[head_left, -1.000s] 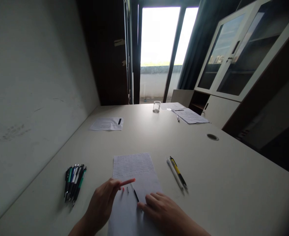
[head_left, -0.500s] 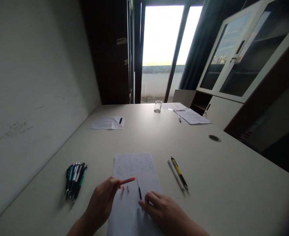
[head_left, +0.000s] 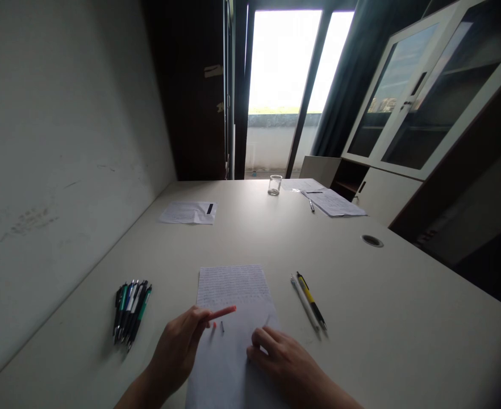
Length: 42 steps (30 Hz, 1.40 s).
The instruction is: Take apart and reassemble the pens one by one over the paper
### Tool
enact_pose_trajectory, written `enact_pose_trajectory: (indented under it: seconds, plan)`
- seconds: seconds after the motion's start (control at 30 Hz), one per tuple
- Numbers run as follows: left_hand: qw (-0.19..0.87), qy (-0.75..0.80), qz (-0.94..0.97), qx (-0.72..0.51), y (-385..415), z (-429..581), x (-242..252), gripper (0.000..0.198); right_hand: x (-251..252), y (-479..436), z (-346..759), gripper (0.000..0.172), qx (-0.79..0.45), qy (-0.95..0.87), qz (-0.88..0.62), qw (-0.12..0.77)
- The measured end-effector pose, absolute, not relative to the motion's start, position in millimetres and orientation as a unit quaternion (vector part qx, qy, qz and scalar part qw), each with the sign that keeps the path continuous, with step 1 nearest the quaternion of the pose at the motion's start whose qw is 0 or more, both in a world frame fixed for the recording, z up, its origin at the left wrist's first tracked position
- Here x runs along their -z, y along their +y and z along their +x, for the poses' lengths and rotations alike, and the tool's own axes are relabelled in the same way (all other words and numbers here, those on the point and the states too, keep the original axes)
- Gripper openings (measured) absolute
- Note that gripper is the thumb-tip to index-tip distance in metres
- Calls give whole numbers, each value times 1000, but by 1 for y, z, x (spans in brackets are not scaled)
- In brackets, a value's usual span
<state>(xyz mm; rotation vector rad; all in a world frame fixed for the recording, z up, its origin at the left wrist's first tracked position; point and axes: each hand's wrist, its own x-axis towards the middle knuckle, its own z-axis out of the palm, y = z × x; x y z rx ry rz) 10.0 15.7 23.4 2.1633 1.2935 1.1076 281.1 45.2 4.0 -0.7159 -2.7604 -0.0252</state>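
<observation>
My left hand [head_left: 180,343] pinches an orange pen barrel [head_left: 224,312] above a sheet of paper [head_left: 233,284] with writing on its upper part. Beneath the barrel, a small orange piece [head_left: 214,326] and a short dark piece [head_left: 222,326] rest on the sheet. My right hand [head_left: 278,358] is at the sheet's right side, fingers curled together around a thin refill [head_left: 268,320]; only its pale, faint end shows past the fingers, and the rest is hidden.
Several pens [head_left: 131,312] lie bunched at the left. A white pen [head_left: 305,303] and a yellow-black pen [head_left: 312,301] lie at the right. Farther back are a glass cup [head_left: 275,185], papers [head_left: 335,203], another sheet [head_left: 188,213] and a round desk hole [head_left: 372,241].
The refill that lay along the paper has been picked up by my right hand and tilted rightward. My right hand has shifted slightly; my left hand has barely moved.
</observation>
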Motion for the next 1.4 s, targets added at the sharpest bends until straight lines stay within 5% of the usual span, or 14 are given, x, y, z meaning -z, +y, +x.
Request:
enact_pose_trajectory:
  seconds: [0.73, 0.93, 1.1, 1.4]
  plan:
    - [176, 463, 775, -393, 14, 10, -27, 26, -23, 42, 296, 21, -58, -946, -235, 218]
    - [199, 458, 778, -382, 13, 10, -25, 27, -38, 41, 305, 19, -69, -920, -210, 324]
    - [202, 453, 791, -358, 13, 12, -26, 25, -32, 40, 314, 38, -158, -852, -210, 454]
    - [192, 443, 804, -348, 16, 12, -24, 23, -20, 47, 305, 3, -454, -545, -344, 615]
